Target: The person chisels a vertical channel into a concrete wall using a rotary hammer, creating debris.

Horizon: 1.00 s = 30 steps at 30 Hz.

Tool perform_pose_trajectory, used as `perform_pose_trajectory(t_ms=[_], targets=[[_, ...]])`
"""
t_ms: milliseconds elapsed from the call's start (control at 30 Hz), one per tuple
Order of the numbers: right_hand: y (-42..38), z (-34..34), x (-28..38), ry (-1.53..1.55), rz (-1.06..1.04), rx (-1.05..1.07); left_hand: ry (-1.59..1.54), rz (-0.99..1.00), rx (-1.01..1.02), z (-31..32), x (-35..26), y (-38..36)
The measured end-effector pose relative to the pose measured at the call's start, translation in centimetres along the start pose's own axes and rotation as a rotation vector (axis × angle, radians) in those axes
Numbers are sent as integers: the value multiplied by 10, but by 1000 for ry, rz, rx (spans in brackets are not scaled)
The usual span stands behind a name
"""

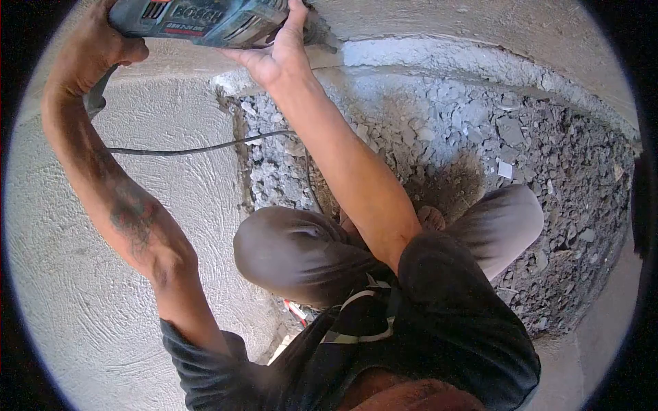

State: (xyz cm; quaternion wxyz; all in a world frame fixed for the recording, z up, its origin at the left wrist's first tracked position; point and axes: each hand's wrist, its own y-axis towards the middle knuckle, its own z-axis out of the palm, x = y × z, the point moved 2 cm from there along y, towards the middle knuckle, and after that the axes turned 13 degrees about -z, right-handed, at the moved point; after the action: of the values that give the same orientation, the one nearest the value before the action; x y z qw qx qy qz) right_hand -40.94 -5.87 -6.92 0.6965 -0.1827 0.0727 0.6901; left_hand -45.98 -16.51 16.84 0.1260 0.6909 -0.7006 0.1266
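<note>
A blue Bosch rotary hammer drill (205, 19) lies across the top of the view, held sideways with its front toward the right. My left hand (110, 41) is closed around its rear handle, the fingers partly hidden. Supporting the front of the body is my right hand (277, 58), its thumb and a finger spread along the casing. The drill's dark front end (321, 33) points at the broken lower edge of the wall (411, 53). Its tip is hard to make out. A black power cable (199, 147) runs from near the handle toward the rubble.
Broken concrete and loose rubble (569, 185) cover the ground in front of and right of my folded legs (295, 253). A rough plastered slab (157, 198) lies on the left. One pale square chip (505, 169) sits among the debris. A red and white object (296, 312) shows beside my leg.
</note>
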Motion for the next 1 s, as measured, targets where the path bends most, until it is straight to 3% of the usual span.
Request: perform_pose_trajectory(t_ms=[167,300,400,600,700,767,800,867,1000], targets=[[1,-4,2,1,-9,-10,-43,119,-43,2,4,8],[3,-7,2,-3,-11,-14,-47,38,1,1,0,6],[3,-7,2,-8,-15,-14,19,129,-119,4,9,14],[3,-11,2,-18,-18,-16,18,48,-52,8,7,12],[3,-12,1,-23,-20,-17,-17,-85,39,6,-3,2],[3,-14,1,-23,-15,-21,13,267,-152,5,3,7],[3,-15,1,-24,-15,-22,13,266,-150,9,8,11],[4,-16,1,-30,-18,-24,-30,53,-30,15,11,13],[6,-17,3,-33,-21,-23,7,48,-76,11,2,9]])
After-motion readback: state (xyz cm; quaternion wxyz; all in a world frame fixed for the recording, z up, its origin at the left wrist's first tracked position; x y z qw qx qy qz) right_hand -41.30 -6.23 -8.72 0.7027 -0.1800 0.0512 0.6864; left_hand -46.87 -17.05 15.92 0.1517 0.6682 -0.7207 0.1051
